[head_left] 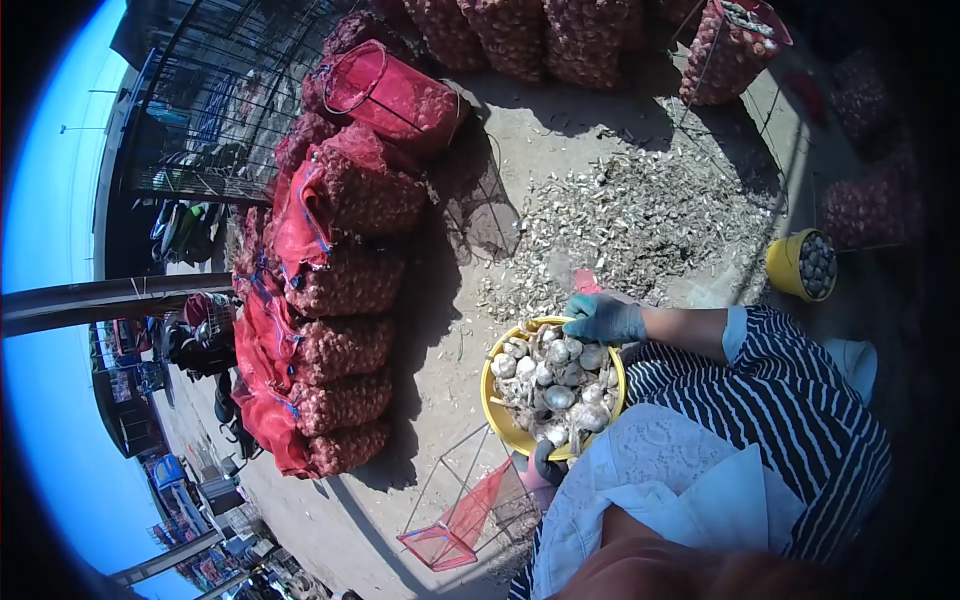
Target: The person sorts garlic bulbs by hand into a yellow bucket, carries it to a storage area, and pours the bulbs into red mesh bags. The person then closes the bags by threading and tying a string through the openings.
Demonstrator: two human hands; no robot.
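Note:
A yellow bucket (488, 385) full of white garlic bulbs (560, 397) is held close against my body. My right hand (603, 320), in a teal glove, closes over the bucket's rim at the top of the picture's side. At the opposite side, my left hand (545, 463) in a dark glove grips the rim, its fingers partly hidden by the bucket and my clothing. Beside the left hand stands a thin wire frame (450, 480) with red mesh (462, 525) hanging in it. Dry garlic trimmings (630, 225) lie heaped on the ground near my right hand.
The view is turned sideways. Filled red mesh sacks (350, 320) form a row, with a red mesh bag on a round frame (400, 105) at its end. More sacks (510, 35) stand along the top. Another yellow bucket (790, 265) holds bulbs. A metal post (120, 300) stands beyond.

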